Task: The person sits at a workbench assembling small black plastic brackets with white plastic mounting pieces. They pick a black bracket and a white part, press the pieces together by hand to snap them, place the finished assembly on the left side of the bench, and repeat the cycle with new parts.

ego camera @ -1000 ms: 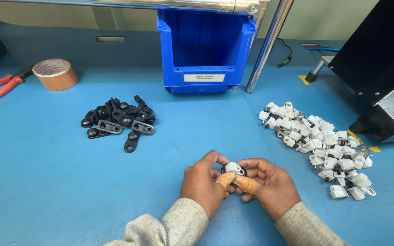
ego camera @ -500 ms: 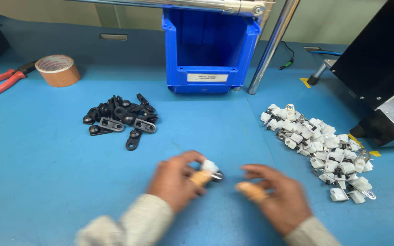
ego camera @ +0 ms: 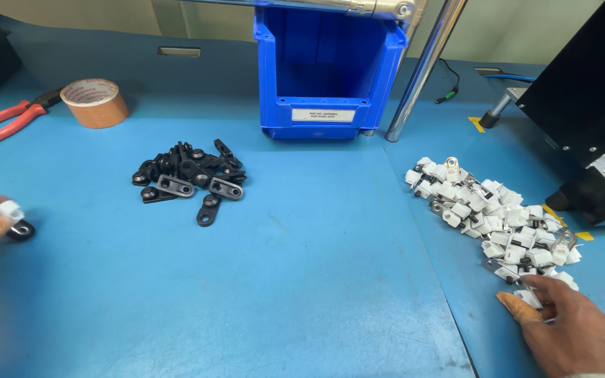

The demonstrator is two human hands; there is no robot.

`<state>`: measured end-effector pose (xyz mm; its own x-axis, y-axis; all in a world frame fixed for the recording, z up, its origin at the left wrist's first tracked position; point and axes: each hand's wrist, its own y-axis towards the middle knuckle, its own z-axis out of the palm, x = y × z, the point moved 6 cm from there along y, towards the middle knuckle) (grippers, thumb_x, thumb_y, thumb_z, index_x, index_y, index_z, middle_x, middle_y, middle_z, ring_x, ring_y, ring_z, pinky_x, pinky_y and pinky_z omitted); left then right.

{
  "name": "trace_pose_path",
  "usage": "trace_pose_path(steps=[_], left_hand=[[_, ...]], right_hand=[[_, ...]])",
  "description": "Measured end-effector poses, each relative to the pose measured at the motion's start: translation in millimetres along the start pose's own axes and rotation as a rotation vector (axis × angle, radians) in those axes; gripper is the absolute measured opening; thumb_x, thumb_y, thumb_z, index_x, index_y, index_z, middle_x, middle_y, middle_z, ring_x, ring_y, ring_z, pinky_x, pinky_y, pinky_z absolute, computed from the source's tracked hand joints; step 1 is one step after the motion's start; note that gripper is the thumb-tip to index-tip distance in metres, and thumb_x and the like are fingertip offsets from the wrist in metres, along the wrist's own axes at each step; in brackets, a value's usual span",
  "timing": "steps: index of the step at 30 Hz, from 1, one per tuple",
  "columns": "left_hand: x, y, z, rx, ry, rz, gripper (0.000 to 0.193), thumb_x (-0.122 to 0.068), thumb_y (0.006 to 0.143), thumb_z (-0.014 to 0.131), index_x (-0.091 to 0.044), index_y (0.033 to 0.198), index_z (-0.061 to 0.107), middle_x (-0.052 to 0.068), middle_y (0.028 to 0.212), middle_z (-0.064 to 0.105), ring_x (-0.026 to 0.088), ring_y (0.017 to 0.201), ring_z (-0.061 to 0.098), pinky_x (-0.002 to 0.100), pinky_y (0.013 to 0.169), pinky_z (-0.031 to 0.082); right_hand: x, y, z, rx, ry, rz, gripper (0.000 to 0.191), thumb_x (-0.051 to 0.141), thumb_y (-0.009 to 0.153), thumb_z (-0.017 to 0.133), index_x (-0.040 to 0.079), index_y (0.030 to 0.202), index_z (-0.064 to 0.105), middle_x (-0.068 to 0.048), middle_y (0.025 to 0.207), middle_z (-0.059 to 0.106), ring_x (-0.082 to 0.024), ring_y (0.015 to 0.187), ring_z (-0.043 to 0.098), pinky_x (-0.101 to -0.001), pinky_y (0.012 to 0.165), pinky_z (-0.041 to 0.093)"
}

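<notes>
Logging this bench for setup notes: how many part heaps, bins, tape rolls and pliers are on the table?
Part heaps: 2, the black heap and the white heap
Blue bin: 1
Tape roll: 1
Red pliers: 1
Total: 5

I see one white rectangular label point(ego camera: 323, 115) on the front of the blue bin point(ego camera: 386, 77) ahead of me

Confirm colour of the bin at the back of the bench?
Blue, the open-fronted bin, with a white label strip on its front lip. Head view shows it clearly.
</notes>
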<state>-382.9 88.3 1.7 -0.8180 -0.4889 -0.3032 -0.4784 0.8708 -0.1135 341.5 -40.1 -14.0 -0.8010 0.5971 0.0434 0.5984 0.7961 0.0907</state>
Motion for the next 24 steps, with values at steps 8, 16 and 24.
trace_pose_path(steps=[8,16,24], left_hand=[[-94,-24,3,-0.352,-0.082,0.567,0.031,-0.019,0.087,0.079,-0.013,0.117,0.077,0.015,0.113,0.077,0.033,0.1,0.074,0.047,0.089,0.059],[-204,-75,49,-0.071,-0.044,0.273,0.038,-0.043,0.083,0.084,-0.023,0.114,0.073,0.0,0.101,0.076,0.023,0.098,0.072,0.042,0.085,0.058],[-206,-85,48,-0.12,-0.41,0.352,0.028,-0.011,0.08,0.084,-0.017,0.106,0.075,0.0,0.094,0.076,0.016,0.088,0.073,0.037,0.085,0.059]], right_hand=[[92,-48,-17,0.03,0.679,-0.362,0.048,0.033,0.077,0.084,0.018,0.122,0.074,-0.004,0.103,0.08,-0.017,0.09,0.075,-0.0336,0.076,0.063],[172,-80,-23,0.13,0.634,-0.752,0.031,0.023,0.085,0.075,0.015,0.115,0.074,-0.003,0.126,0.073,-0.018,0.106,0.072,-0.0318,0.081,0.062],[191,-79,-35,0.117,0.402,-0.65,0.045,0.039,0.083,0.077,0.014,0.121,0.073,-0.004,0.112,0.075,-0.021,0.102,0.069,-0.0387,0.085,0.057]])
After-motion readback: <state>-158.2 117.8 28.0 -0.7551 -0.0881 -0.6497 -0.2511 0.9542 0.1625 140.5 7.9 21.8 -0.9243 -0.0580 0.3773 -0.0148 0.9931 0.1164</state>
